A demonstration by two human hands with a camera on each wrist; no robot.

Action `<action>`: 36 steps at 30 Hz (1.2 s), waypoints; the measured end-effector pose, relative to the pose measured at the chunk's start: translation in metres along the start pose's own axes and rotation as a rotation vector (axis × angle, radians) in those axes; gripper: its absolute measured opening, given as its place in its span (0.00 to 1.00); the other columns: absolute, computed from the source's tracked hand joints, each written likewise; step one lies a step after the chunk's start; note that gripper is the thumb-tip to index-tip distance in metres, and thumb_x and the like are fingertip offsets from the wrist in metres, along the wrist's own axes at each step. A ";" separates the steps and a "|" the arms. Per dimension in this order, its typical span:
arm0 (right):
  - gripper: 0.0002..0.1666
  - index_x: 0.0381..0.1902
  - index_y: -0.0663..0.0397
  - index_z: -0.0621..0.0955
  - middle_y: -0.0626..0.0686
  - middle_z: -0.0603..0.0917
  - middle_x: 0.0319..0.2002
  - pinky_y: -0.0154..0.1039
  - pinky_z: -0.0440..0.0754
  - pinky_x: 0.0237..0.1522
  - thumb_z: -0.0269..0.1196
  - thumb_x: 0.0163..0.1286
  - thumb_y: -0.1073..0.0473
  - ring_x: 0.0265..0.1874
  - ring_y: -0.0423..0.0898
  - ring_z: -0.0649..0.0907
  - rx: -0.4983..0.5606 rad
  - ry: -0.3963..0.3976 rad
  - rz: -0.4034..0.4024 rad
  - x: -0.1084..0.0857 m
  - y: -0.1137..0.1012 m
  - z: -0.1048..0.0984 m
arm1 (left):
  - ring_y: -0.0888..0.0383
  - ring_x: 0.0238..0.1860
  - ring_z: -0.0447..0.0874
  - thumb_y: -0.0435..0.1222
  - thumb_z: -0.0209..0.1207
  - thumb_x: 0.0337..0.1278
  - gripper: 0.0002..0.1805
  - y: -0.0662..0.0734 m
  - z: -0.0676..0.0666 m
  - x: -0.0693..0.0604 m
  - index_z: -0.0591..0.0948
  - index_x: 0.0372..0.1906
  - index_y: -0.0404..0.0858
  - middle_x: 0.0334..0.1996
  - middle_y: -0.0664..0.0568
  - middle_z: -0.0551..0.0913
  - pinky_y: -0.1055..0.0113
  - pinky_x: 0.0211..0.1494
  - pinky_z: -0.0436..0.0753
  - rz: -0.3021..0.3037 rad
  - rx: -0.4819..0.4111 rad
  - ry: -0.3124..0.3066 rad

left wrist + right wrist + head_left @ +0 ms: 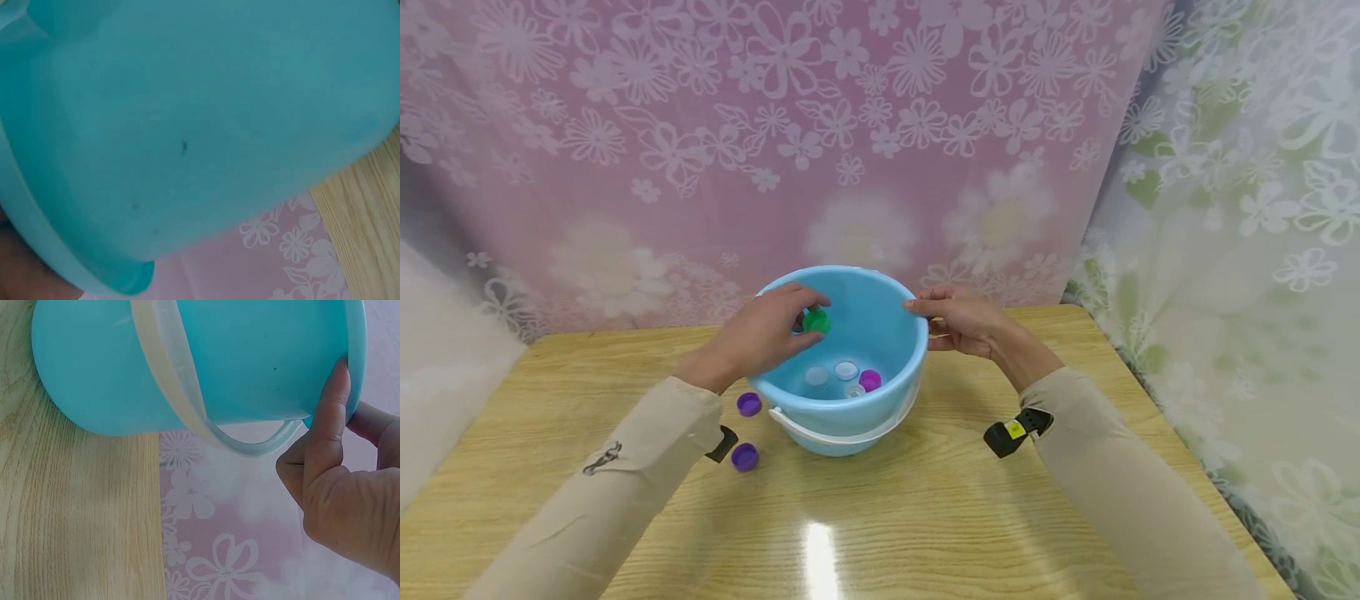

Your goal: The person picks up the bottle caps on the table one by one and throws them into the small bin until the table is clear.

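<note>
A light blue bucket (857, 421) stands on the table, its white handle (842, 435) hanging down at the front. My left hand (763, 333) reaches over the bucket's left rim and pinches a green bottle cap (817, 322) between thumb and fingers, above the inside. On the right, my right hand (958, 321) grips the rim, thumb over the edge and fingers against the outer wall, as the right wrist view also shows. Inside on the bottom lie a magenta cap (870, 381) and several white or clear caps (846, 371). The left wrist view shows mostly the bucket's outer wall (219, 125).
Two purple caps (748, 404) lie on the wooden table (925, 517) left of the bucket, near the left forearm. A pink flowered curtain (850, 125) hangs behind the table's back edge. A pale flowered curtain (1247, 250) hangs along the right side.
</note>
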State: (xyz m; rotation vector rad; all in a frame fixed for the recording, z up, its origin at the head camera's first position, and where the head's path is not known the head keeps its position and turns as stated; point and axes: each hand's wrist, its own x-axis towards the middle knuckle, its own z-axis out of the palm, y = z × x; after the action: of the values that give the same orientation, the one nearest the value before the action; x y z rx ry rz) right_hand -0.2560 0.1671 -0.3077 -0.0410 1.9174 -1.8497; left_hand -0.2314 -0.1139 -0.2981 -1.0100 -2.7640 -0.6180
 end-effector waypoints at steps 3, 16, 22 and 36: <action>0.17 0.49 0.65 0.75 0.56 0.77 0.38 0.42 0.86 0.36 0.60 0.70 0.58 0.30 0.46 0.84 0.012 -0.003 0.002 0.001 0.001 0.000 | 0.53 0.39 0.78 0.34 0.66 0.55 0.22 0.001 0.003 0.002 0.77 0.55 0.32 0.46 0.45 0.79 0.61 0.44 0.80 0.023 -0.005 -0.008; 0.17 0.50 0.64 0.74 0.56 0.78 0.39 0.41 0.86 0.36 0.60 0.70 0.57 0.31 0.45 0.84 0.034 -0.003 0.004 0.000 0.001 0.000 | 0.51 0.38 0.79 0.36 0.68 0.54 0.18 0.002 0.009 0.000 0.81 0.49 0.33 0.41 0.47 0.81 0.61 0.43 0.79 0.024 0.011 -0.021; 0.18 0.51 0.64 0.74 0.56 0.77 0.38 0.41 0.86 0.36 0.61 0.70 0.57 0.30 0.45 0.83 0.045 0.002 0.008 -0.001 0.002 0.000 | 0.52 0.38 0.78 0.37 0.68 0.54 0.18 0.003 0.010 0.000 0.82 0.49 0.34 0.41 0.47 0.81 0.61 0.43 0.79 0.003 0.027 -0.046; 0.20 0.54 0.63 0.74 0.56 0.80 0.38 0.42 0.85 0.37 0.60 0.71 0.56 0.31 0.46 0.84 0.045 -0.009 0.009 0.000 0.002 0.000 | 0.54 0.41 0.80 0.37 0.67 0.53 0.18 0.001 0.010 0.000 0.82 0.50 0.37 0.42 0.51 0.81 0.61 0.46 0.80 -0.056 0.007 -0.070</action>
State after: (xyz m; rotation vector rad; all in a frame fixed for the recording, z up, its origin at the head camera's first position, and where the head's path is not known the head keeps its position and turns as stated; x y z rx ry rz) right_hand -0.2555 0.1674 -0.3101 -0.0262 1.8659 -1.8834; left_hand -0.2309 -0.1095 -0.3067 -0.9738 -2.8626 -0.5916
